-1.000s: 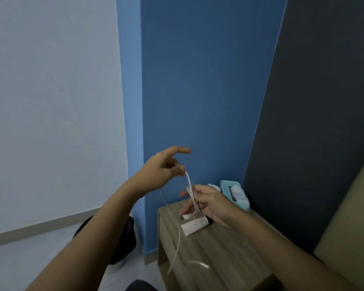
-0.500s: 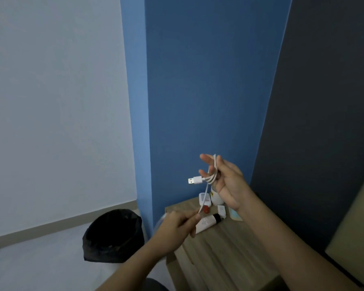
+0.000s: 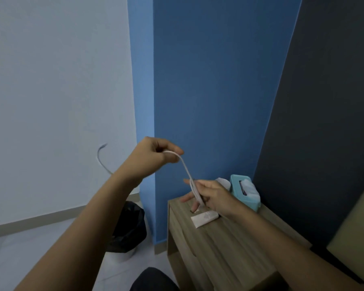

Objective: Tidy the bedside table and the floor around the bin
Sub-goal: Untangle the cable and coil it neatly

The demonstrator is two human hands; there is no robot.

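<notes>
A white charging cable stretches between both my hands above the wooden bedside table. My left hand is raised and pinches the cable; the loose end whips out blurred behind my wrist. My right hand holds several coiled loops of the same cable just over the table's back left corner. A white tube lies on the table under my right hand. The black-lined bin stands on the floor to the left of the table.
A teal tissue box and a small white object sit at the table's back edge against the blue wall. A bed edge shows at the right. Pale floor tiles spread left of the bin.
My left hand has swung up from low by the table edge to above the right hand, drawing the cable over. My right hand has dropped closer to the table.
</notes>
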